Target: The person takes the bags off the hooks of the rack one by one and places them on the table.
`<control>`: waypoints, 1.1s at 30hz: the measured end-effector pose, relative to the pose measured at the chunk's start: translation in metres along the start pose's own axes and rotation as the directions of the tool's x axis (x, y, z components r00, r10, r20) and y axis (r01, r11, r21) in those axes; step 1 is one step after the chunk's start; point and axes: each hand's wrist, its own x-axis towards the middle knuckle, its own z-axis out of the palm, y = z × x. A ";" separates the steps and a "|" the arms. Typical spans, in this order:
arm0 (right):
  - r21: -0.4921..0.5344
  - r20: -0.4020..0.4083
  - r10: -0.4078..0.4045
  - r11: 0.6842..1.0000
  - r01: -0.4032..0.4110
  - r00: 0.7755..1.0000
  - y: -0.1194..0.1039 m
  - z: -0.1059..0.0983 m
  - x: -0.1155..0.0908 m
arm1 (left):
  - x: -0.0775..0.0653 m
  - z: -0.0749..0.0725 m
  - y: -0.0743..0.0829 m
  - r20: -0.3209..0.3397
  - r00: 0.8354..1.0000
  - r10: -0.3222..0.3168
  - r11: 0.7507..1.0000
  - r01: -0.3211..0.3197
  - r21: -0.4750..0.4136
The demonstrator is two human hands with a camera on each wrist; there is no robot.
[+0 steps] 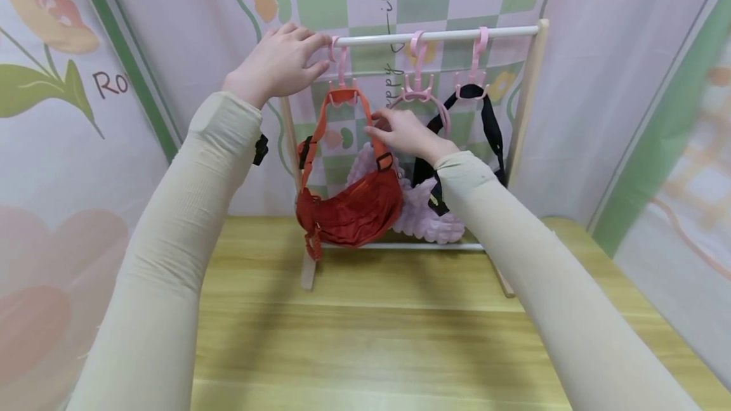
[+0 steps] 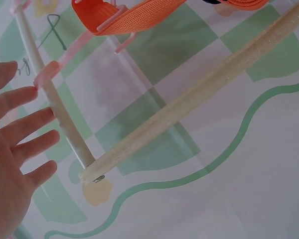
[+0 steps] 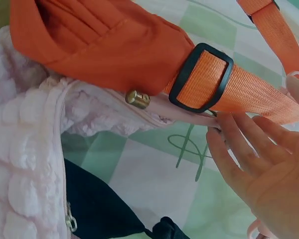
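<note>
A red-orange waist bag (image 1: 362,211) hangs by its orange strap (image 1: 320,124) from a pink hook (image 1: 341,71) at the left of the rack's white rod (image 1: 377,39). My left hand (image 1: 280,63) is at the rod's left end, fingers extended and fingertips by the hook's top. In the left wrist view, those fingers (image 2: 27,124) look loosely spread beside the rod. My right hand (image 1: 412,133) touches the strap's right side above a black buckle (image 3: 201,77). The right wrist view shows its fingers (image 3: 244,144) nearly straight against the strap's edge.
Behind the red bag hangs a puffy pink bag (image 1: 425,224) on a middle pink hook (image 1: 419,71). A black strap (image 1: 492,125) hangs from the right hook (image 1: 478,62). The rack's wooden posts (image 1: 528,97) stand on a wooden table (image 1: 365,341) before a patterned cloth backdrop.
</note>
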 end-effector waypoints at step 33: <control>0.380 0.068 0.157 0.909 -0.171 0.985 0.003 0.007 -0.003 | 0.001 -0.002 0.001 0.016 1.000 0.004 0.999 -0.003 -0.032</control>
